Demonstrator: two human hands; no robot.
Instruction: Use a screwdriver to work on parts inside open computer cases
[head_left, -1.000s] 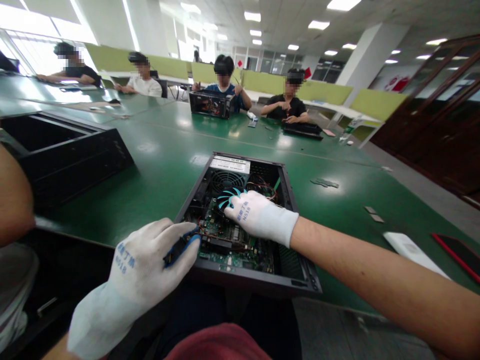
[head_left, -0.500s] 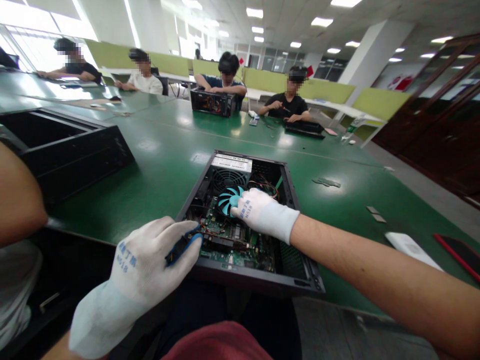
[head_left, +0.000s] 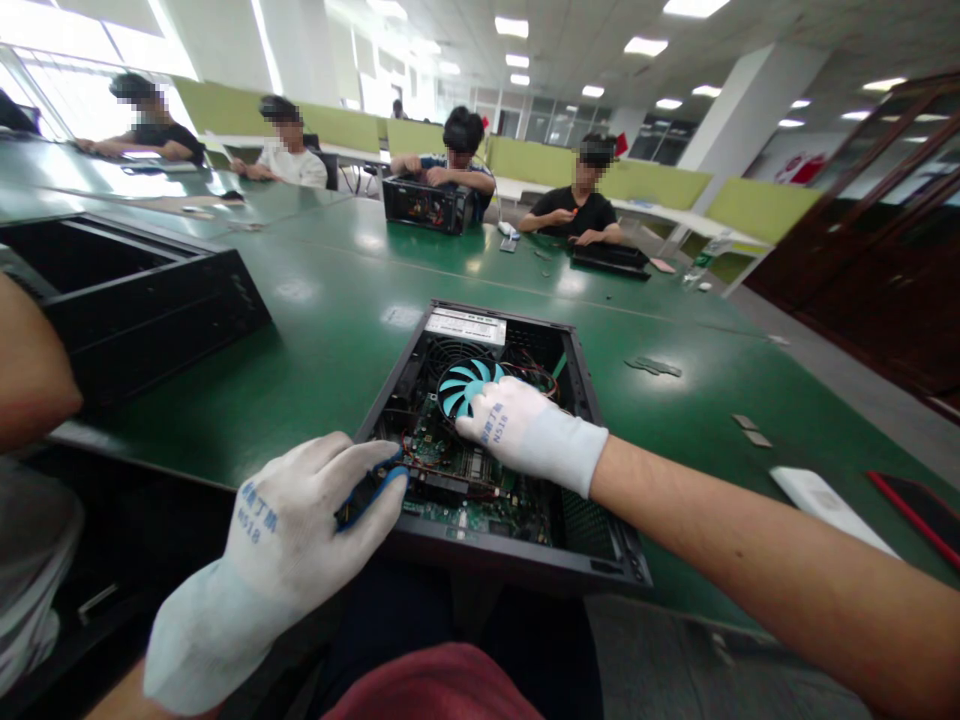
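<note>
Open computer case (head_left: 600, 560) lies flat on the green table (head_left: 315, 330), right hand (head_left: 525, 430) with fingers together on the blue fan (head_left: 465, 385) at twelve o'clock, apparently steadying it, while left hand (head_left: 300, 540) grips a blue-handled tool (head_left: 367, 492) at seven o'clock.

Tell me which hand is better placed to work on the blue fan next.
Right, probably. The right hand already rests beside the blue fan inside the open computer case; the left hand grips a blue-handled tool at the near edge.
</note>
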